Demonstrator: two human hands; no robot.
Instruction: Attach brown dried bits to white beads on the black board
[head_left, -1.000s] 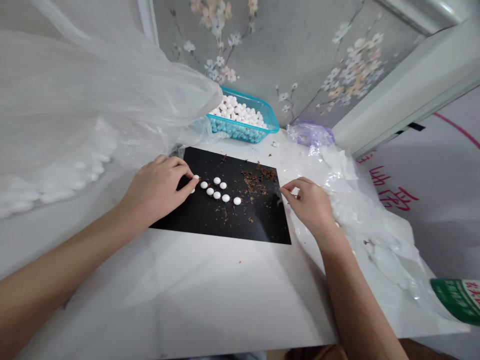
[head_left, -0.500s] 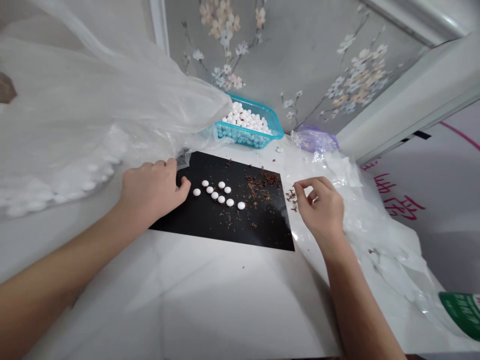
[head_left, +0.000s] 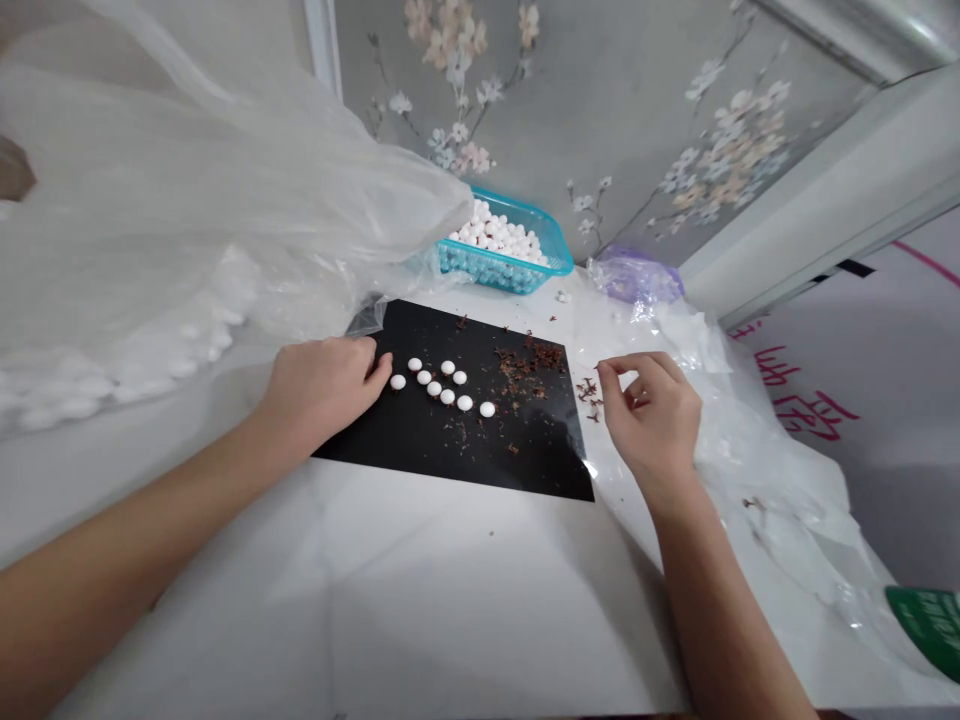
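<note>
Table [head_left: 450,570], white, carries all items. Large translucent bag [head_left: 225,180], holding white matter, fills its far left corner; a loose fold overlaps the far left corner of the black sheet [head_left: 517,470] and stands in front of the left end of the blue basket [head_left: 525,280]. Basket sits at the table's far edge, by the flowered wall [head_left: 615,90]. Purple bag [head_left: 637,276] lies to its right; clear plastic [head_left: 757,440] runs down the table's right edge.

Left hand [head_left: 322,390] covers part of the sheet's left edge, thumb extended near the closest ball; its fingertips are hidden, so whether they grip anything cannot be told. Right hand [head_left: 652,415], off the sheet's right edge, has thumb and forefinger together; the dark speck at the tips is too small to identify. Green label [head_left: 926,620] at the near right is cut off.

Count: nine white balls [head_left: 448,397] on the sheet, left of centre. Basket balls [head_left: 504,236] and brown bits [head_left: 544,356], massed toward the sheet's far right corner, are too many to count.
</note>
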